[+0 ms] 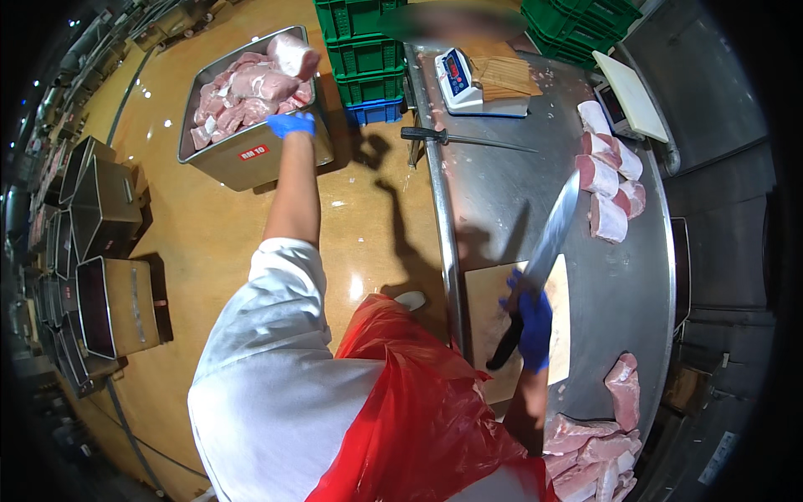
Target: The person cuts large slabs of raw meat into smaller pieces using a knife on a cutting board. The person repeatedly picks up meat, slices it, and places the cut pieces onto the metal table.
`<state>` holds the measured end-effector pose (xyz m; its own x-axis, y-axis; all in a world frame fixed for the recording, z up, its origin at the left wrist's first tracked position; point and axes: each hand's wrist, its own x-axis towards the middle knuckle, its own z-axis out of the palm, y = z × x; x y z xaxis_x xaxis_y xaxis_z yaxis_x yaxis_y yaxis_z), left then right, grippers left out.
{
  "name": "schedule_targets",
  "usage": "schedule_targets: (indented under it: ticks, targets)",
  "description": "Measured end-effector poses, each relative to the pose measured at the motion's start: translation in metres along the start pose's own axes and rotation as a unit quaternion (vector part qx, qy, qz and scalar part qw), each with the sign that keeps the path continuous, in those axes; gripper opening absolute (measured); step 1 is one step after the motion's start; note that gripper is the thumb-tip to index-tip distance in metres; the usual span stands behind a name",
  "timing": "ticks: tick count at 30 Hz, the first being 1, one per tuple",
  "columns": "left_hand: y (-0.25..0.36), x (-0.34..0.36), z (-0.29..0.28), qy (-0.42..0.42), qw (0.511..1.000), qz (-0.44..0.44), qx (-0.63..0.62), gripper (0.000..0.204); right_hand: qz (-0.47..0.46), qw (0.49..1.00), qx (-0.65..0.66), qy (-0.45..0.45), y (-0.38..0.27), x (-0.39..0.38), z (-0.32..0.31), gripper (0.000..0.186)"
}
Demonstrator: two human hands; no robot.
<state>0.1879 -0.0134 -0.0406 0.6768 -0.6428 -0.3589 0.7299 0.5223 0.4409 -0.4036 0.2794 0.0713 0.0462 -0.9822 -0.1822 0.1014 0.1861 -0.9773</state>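
My right hand (536, 335), in a blue glove, is closed around the black handle of a large knife (559, 222). Its broad blade points up and away over the steel table. Under the knife hand lies a pale cutting board (485, 293). My left hand (291, 125), also blue-gloved, reaches out to the near side of a metal bin (242, 163), fingers apart and holding nothing. Whether it touches the rim I cannot tell. Chunks of raw meat (242, 92) fill the bin. A larger meat piece (293, 57) shows at the bin's far right, above the others.
On the table (493, 184) are a sharpening steel (477, 140), a scale (468, 92), several cut meat blocks (606, 167) and more meat strips (590, 456). Green crates (360, 54) stack beside it. Metal bins (117, 305) stand at left. A white board (631, 96) leans at far right.
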Motion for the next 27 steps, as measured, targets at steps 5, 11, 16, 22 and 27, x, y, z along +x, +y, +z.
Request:
schedule_targets:
  ticks: [5,11,16,22,27]
  targets:
    - [-0.213,-0.201,-0.020,-0.278,0.754,-0.074,0.590,0.024,0.118,0.979,0.012,0.169,0.109,-0.130,-0.066,0.036]
    - [-0.376,-0.325,-0.076,-0.658,0.449,0.012,0.604,0.044,0.190,0.902,-0.031,0.386,0.112,-0.271,-0.090,0.034]
    - [-0.422,-0.479,-0.059,-0.693,0.236,-0.100,0.673,0.060,0.121,0.794,0.060,0.593,0.163,-0.385,-0.075,0.034]
    - [-0.446,-0.503,-0.115,-0.730,0.239,0.066,0.636,0.054,0.043,0.715,0.196,0.670,0.206,-0.470,-0.051,0.035]
    - [-0.420,-0.609,-0.169,-0.739,0.240,-0.029,0.629,0.056,0.062,0.750,0.179,0.633,0.226,-0.518,-0.080,0.034]
